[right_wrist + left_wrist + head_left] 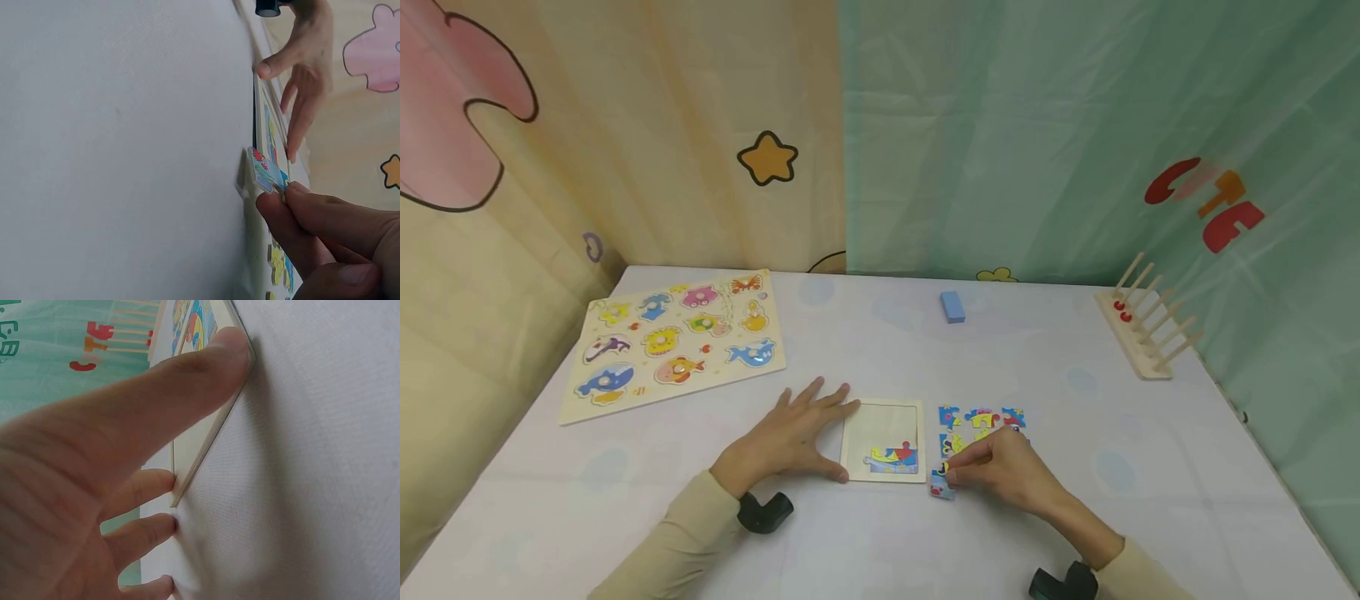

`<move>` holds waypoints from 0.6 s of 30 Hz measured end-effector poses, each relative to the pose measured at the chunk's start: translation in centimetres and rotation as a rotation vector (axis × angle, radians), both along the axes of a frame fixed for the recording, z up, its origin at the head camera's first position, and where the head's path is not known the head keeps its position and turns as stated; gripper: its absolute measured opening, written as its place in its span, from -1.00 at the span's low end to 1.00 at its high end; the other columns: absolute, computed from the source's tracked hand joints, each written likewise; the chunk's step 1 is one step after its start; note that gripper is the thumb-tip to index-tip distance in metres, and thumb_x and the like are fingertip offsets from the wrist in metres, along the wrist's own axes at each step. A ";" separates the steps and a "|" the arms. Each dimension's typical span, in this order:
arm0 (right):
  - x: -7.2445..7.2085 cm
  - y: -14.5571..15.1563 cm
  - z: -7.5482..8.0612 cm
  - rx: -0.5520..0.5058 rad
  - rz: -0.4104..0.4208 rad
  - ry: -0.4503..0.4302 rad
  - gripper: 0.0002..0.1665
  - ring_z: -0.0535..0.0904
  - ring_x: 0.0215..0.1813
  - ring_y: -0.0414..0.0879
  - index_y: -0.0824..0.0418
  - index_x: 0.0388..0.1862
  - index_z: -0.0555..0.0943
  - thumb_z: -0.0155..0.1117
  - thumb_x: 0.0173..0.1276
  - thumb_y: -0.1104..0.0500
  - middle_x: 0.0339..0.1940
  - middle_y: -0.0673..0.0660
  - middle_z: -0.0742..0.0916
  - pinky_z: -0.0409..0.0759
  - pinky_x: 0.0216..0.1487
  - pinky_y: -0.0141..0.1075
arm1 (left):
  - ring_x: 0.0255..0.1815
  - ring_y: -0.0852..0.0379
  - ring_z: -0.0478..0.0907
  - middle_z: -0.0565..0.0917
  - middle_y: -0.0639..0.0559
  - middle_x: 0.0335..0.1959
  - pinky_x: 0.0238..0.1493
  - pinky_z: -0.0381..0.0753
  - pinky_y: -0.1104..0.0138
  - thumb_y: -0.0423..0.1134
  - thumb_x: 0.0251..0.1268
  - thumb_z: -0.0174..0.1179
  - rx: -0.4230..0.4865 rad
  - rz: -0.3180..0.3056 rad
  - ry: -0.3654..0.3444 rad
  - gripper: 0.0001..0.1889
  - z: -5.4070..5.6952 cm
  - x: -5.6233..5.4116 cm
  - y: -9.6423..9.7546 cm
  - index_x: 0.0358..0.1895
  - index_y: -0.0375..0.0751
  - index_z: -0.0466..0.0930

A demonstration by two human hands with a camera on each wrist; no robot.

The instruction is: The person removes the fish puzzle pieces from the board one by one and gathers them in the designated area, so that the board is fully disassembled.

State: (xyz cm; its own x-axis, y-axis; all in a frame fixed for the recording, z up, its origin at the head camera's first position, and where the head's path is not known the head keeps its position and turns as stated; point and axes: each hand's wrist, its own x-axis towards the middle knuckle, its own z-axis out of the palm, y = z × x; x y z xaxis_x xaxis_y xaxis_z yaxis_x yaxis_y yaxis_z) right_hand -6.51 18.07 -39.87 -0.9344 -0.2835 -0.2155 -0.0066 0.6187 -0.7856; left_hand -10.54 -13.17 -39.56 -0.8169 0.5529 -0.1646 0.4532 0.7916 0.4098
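Observation:
My left hand point(801, 433) is spread at the left side of a square wooden puzzle frame point(880, 403), its thumb and a fingertip touching the frame's edge. In the frame's lower right corner sit a few joined jigsaw pieces point(895, 460). My right hand point(1003, 471) pinches a blue jigsaw piece point(265, 172) between thumb and index finger, just right of the frame. In the right wrist view this piece is tilted and shows a red figure. Several loose jigsaw pieces point(981, 417) lie in rows beyond the right hand, which partly hides them.
A large wooden board with animal shapes point(673, 342) lies at the back left. One blue block point(952, 307) sits at the back middle. At the right stands a wooden peg rack point(1138, 337) with two red beads. Curtains hang behind the white table point(850, 542).

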 end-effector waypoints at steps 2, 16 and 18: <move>0.1 0.4 0.0 0.010 0.001 0.007 -0.86 0.64 -0.22 -0.19 0.08 -0.41 0.81 0.57 0.07 0.08 -0.46 -0.09 0.79 0.55 -0.29 -0.39 | 0.56 -0.30 -0.09 0.19 -0.07 0.54 0.35 -0.10 -0.41 0.20 -0.18 0.53 0.000 0.001 -0.001 0.02 0.1 0.0 0.0 0.45 -0.07 0.35; 0.0 0.4 0.3 0.154 -0.057 0.068 -0.87 0.56 -0.34 -0.22 -0.03 -0.61 0.76 0.59 -0.01 0.13 -0.57 -0.19 0.73 0.47 -0.39 -0.37 | 0.56 -0.29 -0.09 0.19 -0.06 0.53 0.36 -0.12 -0.40 0.18 -0.17 0.54 0.016 0.006 -0.008 0.00 0.1 0.1 0.0 0.44 -0.07 0.36; 0.1 0.2 0.3 0.188 -0.068 0.073 -0.85 0.53 -0.38 -0.23 -0.05 -0.63 0.75 0.59 -0.01 0.14 -0.59 -0.20 0.72 0.46 -0.42 -0.35 | 0.56 -0.29 -0.10 0.19 -0.06 0.54 0.36 -0.12 -0.39 0.18 -0.17 0.54 0.016 0.006 -0.012 0.00 0.1 0.1 0.0 0.44 -0.07 0.36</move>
